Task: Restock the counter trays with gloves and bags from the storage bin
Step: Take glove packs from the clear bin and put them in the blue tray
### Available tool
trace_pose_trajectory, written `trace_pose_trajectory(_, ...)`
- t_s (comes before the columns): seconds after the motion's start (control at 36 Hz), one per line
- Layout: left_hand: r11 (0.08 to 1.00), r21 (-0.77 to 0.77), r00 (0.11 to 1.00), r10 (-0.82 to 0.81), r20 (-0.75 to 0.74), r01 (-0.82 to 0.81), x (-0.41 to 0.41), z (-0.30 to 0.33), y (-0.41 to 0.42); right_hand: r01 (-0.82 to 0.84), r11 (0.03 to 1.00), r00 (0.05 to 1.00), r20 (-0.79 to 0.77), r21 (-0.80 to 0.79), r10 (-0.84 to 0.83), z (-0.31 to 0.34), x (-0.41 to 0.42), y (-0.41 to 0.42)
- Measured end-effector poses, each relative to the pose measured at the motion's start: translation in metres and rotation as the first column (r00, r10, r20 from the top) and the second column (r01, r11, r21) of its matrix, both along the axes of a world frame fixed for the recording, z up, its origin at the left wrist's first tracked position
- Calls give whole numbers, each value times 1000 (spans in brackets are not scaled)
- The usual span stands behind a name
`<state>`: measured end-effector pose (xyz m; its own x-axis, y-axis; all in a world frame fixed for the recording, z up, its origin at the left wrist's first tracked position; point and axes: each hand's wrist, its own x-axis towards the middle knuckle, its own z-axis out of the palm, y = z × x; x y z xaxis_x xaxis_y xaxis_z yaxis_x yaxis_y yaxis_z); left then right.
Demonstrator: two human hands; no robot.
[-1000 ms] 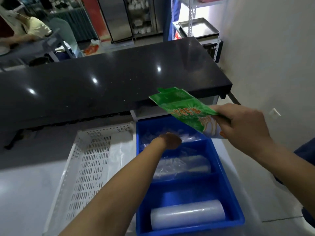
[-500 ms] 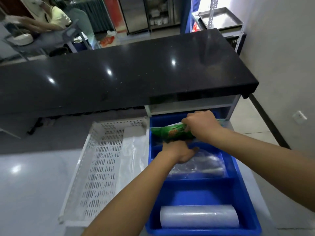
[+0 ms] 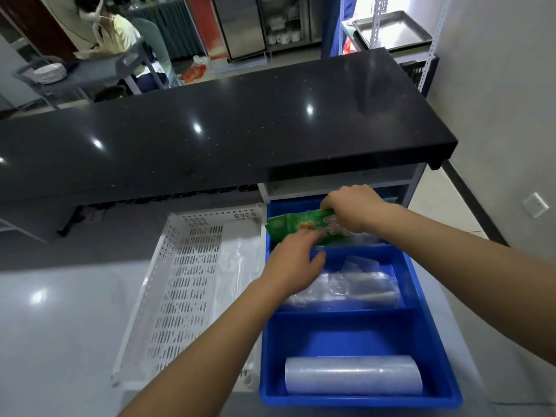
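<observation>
A blue divided tray stands on the counter with three compartments. A green printed packet lies across the far compartment. My right hand grips its right end from above. My left hand rests on its near left edge, fingers curled over the divider. The middle compartment holds loose clear plastic bags. A roll of clear bags lies in the near compartment.
A white perforated tray sits left of the blue one, with a clear bag along its right side. A raised black counter top overhangs behind. A wall is at the right. A person sits far back left.
The green packet came down from the air into the far compartment a second ago. Since half a second ago both hands have stayed on it, shifting slightly; the view moved closer.
</observation>
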<state>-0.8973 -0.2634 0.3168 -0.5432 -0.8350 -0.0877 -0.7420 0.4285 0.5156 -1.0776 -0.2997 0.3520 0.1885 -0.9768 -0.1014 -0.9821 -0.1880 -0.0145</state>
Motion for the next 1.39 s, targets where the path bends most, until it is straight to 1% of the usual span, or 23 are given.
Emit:
trace_pose_trajectory(0.08,1000,-26,999,3,37,-2,-1,0,-6,39,994,999,39,-99,-35,-12,4,5)
trace_pose_trajectory(0.14,999,-50,998,19,66,-15,-3,-4,-7,65,969,995,89,-238,-45,-25,6,18)
trace_pose_trajectory(0.19,996,-82,996,28,83,-21,-4,-9,-8,70,933,983,184,-354,-4,-41,5,33)
trace_pose_trajectory(0.22,995,-95,995,27,94,-18,-5,-12,-9,85,930,973,229,-357,-1,-49,3,40)
trace_pose_trajectory(0.25,994,-104,993,23,115,-11,-5,-15,-10,118,943,965,261,-312,-34,-57,0,45)
trace_pose_trajectory(0.31,993,-115,983,21,180,0,-7,-21,-13,214,966,954,246,-148,-173,-72,-8,51)
trace_pose_trajectory(0.36,993,-117,970,39,242,-11,-9,-27,-18,284,958,938,217,-38,-269,-85,-16,53)
trace_pose_trajectory(0.53,998,-35,930,62,362,-53,-14,-42,-33,283,959,939,200,11,-279,-104,-29,52)
trace_pose_trajectory(0.72,998,-17,925,59,376,-57,-13,-53,-33,253,967,947,202,10,-250,-106,-30,45)
trace_pose_trajectory(0.89,998,-7,924,55,377,-56,-12,-53,-33,242,970,942,237,18,-240,-104,-29,45)
trace_pose_trajectory(0.94,997,-28,944,77,321,-71,-12,-50,-34,263,963,927,291,-54,-237,-98,-29,45)
trace_pose_trajectory(1.03,984,-133,967,142,209,-116,-9,-41,-40,345,914,890,383,-214,-247,-85,-33,41)
trace_pose_trajectory(1.08,970,-186,973,183,142,-156,-3,-36,-45,433,874,824,489,-220,-285,-75,-38,36)
trace_pose_trajectory(1.11,962,-193,973,213,85,-193,-1,-34,-47,493,846,761,572,-202,-306,-70,-41,32)
trace_pose_trajectory(1.14,950,-192,967,255,13,-248,2,-32,-50,568,805,674,658,-172,-336,-66,-44,28)
trace_pose_trajectory(1.17,931,-185,949,309,-63,-315,4,-30,-53,650,749,569,733,-124,-373,-61,-47,24)
trace_pose_trajectory(1.22,873,-117,873,446,-199,-473,9,-27,-61,774,631,308,844,46,-439,-55,-53,17)
trace_pose_trajectory(1.25,835,-45,814,520,-259,-548,10,-26,-66,801,581,167,877,146,-451,-53,-56,13)
trace_pose_trajectory(1.28,794,39,748,587,-311,-607,12,-24,-71,808,543,48,892,230,-449,-53,-58,10)
trace_pose_trajectory(1.31,755,116,688,640,-342,-645,13,-21,-75,805,519,-31,894,287,-447,-53,-59,6)
trace_pose_trajectory(1.33,726,169,647,677,-350,-667,14,-19,-81,799,505,-80,891,325,-447,-55,-61,3)
trace_pose_trajectory(1.39,693,237,609,715,-344,-681,15,-18,-92,782,499,-135,884,373,-448,-57,-63,-3)
